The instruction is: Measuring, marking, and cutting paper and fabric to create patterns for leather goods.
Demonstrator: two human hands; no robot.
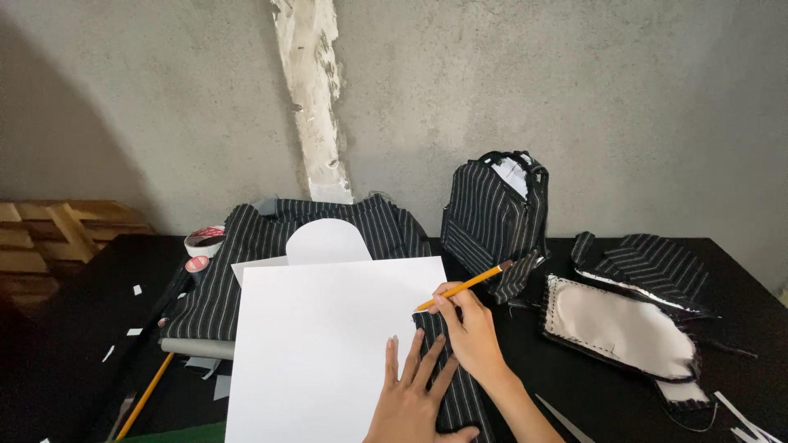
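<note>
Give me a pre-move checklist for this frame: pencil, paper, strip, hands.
1. Right hand grips the pencil: ok.
2. Pencil tip at the paper's right edge: ok.
3. Left hand lies flat, pinning the striped strip beside the paper: ok.
4. Strip lying flush along the paper's edge: cannot tell, hands cover it.
5. Paper lies flat on the striped fabric and table: ok.
6. Any line already drawn on the paper: cannot tell.
</note>
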